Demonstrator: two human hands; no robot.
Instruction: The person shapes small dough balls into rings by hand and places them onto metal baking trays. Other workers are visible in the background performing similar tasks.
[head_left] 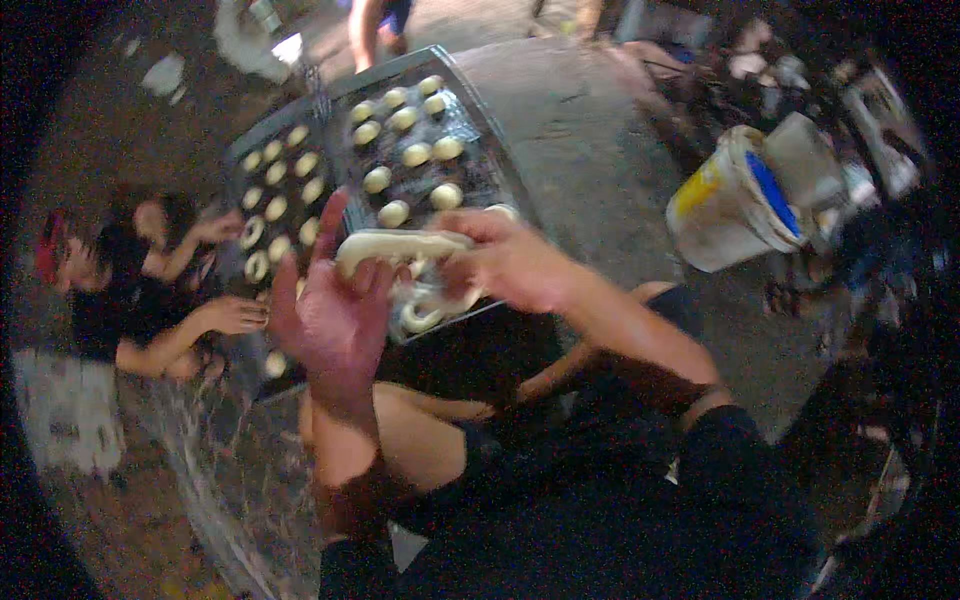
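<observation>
A pale dough ring (400, 242), stretched long, hangs between my two hands above the nearer part of a dark tray. My left hand (335, 315) has some fingers hooked into the ring, while its index finger and thumb stick out. On the other side my right hand (515, 262) grips the ring's end; its fingertips are blurred. Below them, a shaped dough ring (422, 318) lies at the tray's near edge. Round dough balls (446, 196) sit in loose rows farther back on this shiny, dark tray (487, 112).
Beside it on the left is a second dark tray (237, 180) with dough balls and rings. A co-worker's hand (235, 315) reaches to that tray's left edge. A dirty white bucket (715, 210) stands at right on the grey floor (590, 140). Another person's leg (365, 30) shows at the top.
</observation>
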